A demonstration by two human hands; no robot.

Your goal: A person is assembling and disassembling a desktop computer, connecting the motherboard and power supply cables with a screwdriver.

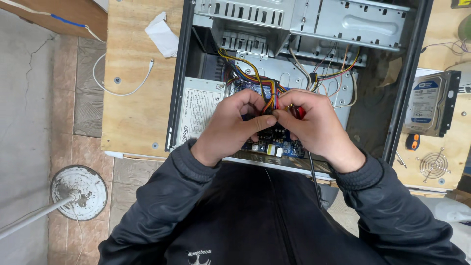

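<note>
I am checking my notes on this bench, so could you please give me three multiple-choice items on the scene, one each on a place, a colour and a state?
1. Where does the hard drive lie?
A. on the bench right of the case
B. inside the case
C. on the floor

2. What colour is the circuit board under the hands?
A. green
B. blue
C. red

3. How is the case?
A. shut with its side panel on
B. open, with its inside showing
C. wrapped in plastic

Answers:
1. A, the drive rests on the wooden bench outside the case's right wall.
2. B, blue board shows below the left hand and right hand.
3. B, wires, metal bays and the power supply are all in plain sight.
</note>
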